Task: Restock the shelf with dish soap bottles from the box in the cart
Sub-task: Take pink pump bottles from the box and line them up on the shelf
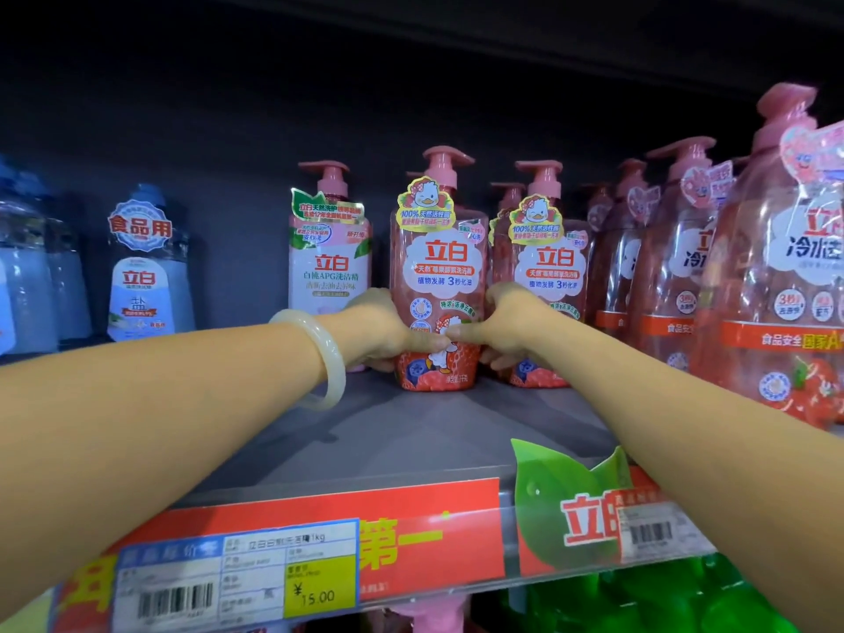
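Both hands, left hand [381, 328] and right hand [504, 326], clasp the bottle [438, 285] low, fingers curled round its sides, thumbs meeting in front (likely for label alignment). It stands upright mid-shelf [411, 431], a matching row at 3 o'clock.

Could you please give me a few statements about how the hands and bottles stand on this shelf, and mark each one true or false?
1. Both hands, left and right, grip the pink strawberry-print pump bottle low on its body. True.
2. That bottle lies on its side. False: it stands upright on the grey shelf board.
3. A pale jade-like bangle sits on the right wrist. False: it is on the left wrist.
4. A white peach-label pump bottle stands to the left of the held bottle. True.
5. The yellow price tag reads 15.00. True.
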{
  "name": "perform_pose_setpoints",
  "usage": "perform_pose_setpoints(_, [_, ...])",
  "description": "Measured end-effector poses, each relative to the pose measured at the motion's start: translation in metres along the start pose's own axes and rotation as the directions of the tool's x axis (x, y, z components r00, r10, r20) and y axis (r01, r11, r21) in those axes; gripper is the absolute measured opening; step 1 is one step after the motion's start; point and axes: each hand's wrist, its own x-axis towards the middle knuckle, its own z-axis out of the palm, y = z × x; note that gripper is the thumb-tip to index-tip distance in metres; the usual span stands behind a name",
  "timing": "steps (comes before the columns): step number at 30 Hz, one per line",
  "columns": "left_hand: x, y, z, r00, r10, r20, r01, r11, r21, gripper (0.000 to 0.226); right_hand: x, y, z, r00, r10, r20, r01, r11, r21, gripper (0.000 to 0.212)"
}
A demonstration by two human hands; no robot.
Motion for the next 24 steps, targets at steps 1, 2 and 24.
perform_pose_setpoints(1, [0.000,0.000,0.001,1.000,0.003,-0.007,-0.003,1.000,-0.002,0.055,-0.001,0.000,0.000,1.000,-0.002,-0.005,0.002,1.000,-0.005,0.056])
perform_pose_setpoints(2, [0.000,-0.001,0.001,1.000,0.008,-0.013,-0.008,1.000,-0.001,0.054,-0.002,0.000,0.000,1.000,-0.006,-0.010,0.006,1.000,-0.006,0.056])
perform_pose_setpoints(24, [-0.070,0.033,-0.047,0.994,0.071,0.081,-0.098,0.292,0.951,0.051,-0.046,-0.040,-0.006,0.937,-0.294,0.191,0.325,0.524,-0.787,0.052])
